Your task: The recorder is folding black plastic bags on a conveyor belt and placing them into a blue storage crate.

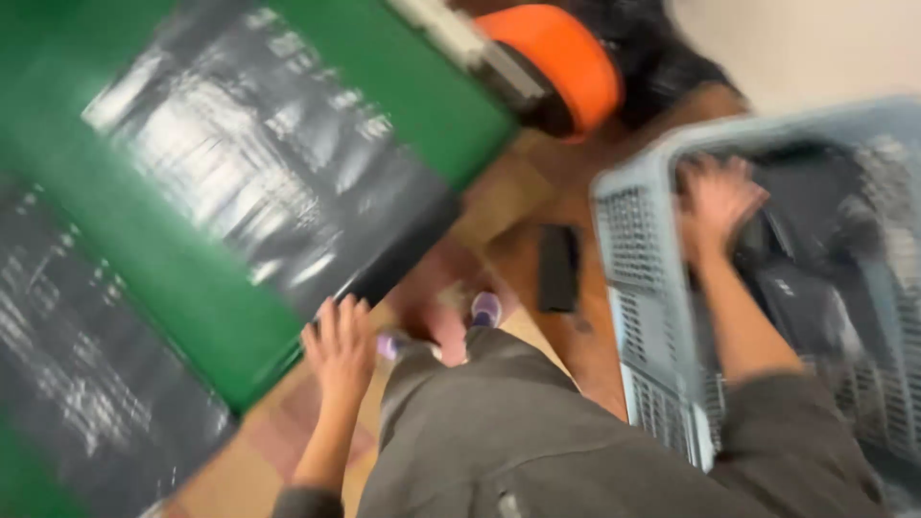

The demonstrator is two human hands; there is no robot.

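Reaching into the grey basket point(641, 288), our right hand point(715, 197) spreads its fingers over dark clothes point(815, 288) inside, though blur hides whether it grips anything; unloading seems barely begun. Our left hand point(338, 350) hangs open and empty beside the green bag's point(173, 288) edge.

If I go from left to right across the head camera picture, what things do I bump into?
Green surface with black shiny sheets → left hand → purple-tipped shoes → flat black thing on the floor → grey laundry basket → right hand reaching inside the basket.
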